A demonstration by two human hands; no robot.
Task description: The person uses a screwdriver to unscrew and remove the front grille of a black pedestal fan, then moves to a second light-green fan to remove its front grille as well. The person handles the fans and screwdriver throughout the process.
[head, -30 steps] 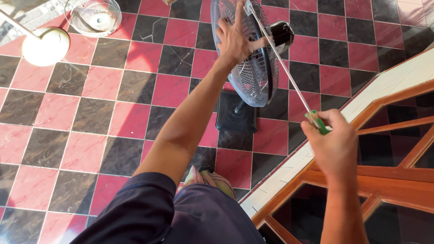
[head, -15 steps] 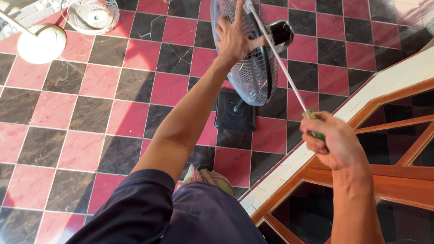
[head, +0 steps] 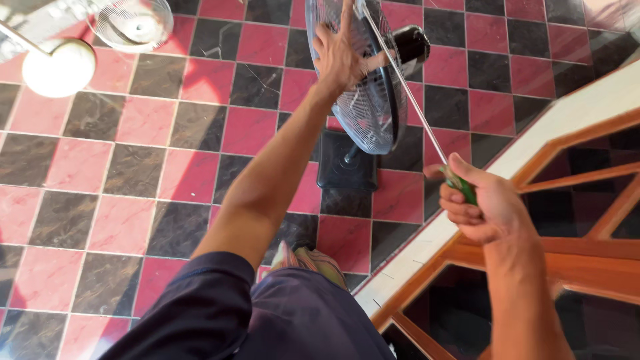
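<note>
A standing fan [head: 377,93] with a wire grille and a black square base [head: 347,163] stands on the tiled floor. My left hand [head: 341,53] is spread over the front of the grille near its top, fingers apart and pressing on the wires. My right hand [head: 483,207] is closed around the green handle of a long screwdriver [head: 417,110]. The thin metal shaft runs up and left from my fist to the top rim of the fan, past the black motor housing [head: 412,43].
The floor is red and black checkered tile [head: 133,167]. A detached wire fan guard [head: 133,23] and a round white base on a pole [head: 59,67] lie at the far left. A wooden glazed door frame [head: 573,193] and a white threshold [head: 433,247] run along the right.
My right hand has dropped slightly and drawn nearer with the screwdriver. The left hand stays on the grille. The view has shifted a little.
</note>
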